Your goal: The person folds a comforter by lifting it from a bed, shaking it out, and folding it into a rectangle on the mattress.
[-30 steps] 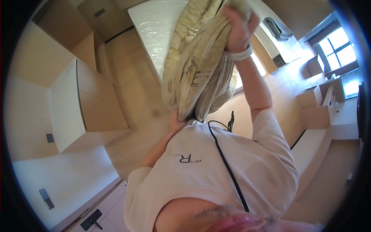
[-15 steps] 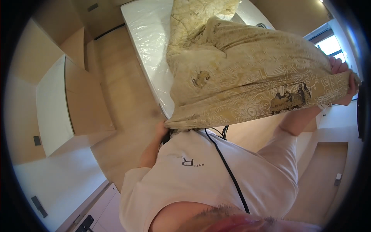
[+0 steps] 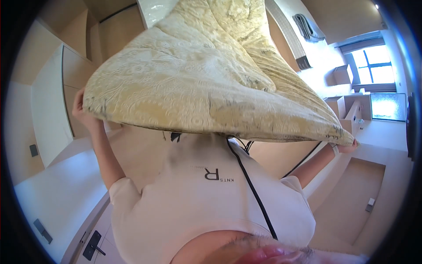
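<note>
A yellow-beige patterned quilt (image 3: 189,83) is stretched wide in front of my chest, its near edge raised between my two hands. My left hand (image 3: 82,111) grips the near left corner, out at arm's length. Low on the right, my right hand (image 3: 348,147) is closed round the opposite corner, a pale band on its wrist. Folds run from the corners toward the far part of the quilt. Below it, a plastic-wrapped white mattress (image 3: 154,9) shows only at the far left; the quilt hides most of it.
On the left stands a white and wood-coloured cabinet (image 3: 48,97). A dark folded item (image 3: 304,26) lies on a pale surface at the far right. Further right are a bright window (image 3: 372,64) and small boxes (image 3: 336,107). A black cable (image 3: 251,187) hangs down my shirt.
My left hand has swung out and up to the left, spreading the quilt's near edge. The right hand has come down and slightly inward. The quilt now covers more of the mattress from view.
</note>
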Tool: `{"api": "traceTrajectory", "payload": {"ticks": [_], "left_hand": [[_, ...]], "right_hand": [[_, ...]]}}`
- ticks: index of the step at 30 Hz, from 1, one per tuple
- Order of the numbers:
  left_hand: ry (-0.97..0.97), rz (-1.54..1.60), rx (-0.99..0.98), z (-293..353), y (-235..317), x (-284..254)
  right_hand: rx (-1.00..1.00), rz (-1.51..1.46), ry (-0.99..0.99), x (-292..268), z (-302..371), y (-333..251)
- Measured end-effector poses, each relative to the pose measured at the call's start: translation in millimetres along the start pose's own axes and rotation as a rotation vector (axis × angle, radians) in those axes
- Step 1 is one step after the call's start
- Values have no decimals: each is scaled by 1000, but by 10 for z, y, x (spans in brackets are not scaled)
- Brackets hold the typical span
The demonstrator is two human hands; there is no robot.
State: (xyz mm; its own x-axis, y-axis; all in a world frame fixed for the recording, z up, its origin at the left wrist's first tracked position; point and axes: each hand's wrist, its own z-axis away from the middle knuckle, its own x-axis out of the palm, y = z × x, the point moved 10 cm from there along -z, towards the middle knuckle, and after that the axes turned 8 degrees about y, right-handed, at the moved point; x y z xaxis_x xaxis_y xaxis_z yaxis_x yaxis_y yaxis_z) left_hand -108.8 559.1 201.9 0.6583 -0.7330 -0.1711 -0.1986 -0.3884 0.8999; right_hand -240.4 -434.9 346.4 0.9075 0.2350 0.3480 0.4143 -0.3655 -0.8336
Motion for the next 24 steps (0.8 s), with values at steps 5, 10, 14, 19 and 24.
{"api": "traceTrajectory", "payload": {"ticks": [5, 10, 14, 19, 24], "left_hand": [[357, 376, -391, 954, -813, 279], [-14, 827, -1364, 2885, -2392, 2036], [-88, 799, -1118, 2274, -3176, 1654], [118, 607, -873, 894, -1933, 709], [123, 218, -425, 769, -808, -334]], "right_hand": [[208, -154, 24, 29, 87, 209], [-255, 356, 36, 73, -145, 531], [-353, 550, -214, 1090, 42, 948], [395, -167, -122, 530, 257, 1652], [258, -20, -111, -681, 85, 1112]]}}
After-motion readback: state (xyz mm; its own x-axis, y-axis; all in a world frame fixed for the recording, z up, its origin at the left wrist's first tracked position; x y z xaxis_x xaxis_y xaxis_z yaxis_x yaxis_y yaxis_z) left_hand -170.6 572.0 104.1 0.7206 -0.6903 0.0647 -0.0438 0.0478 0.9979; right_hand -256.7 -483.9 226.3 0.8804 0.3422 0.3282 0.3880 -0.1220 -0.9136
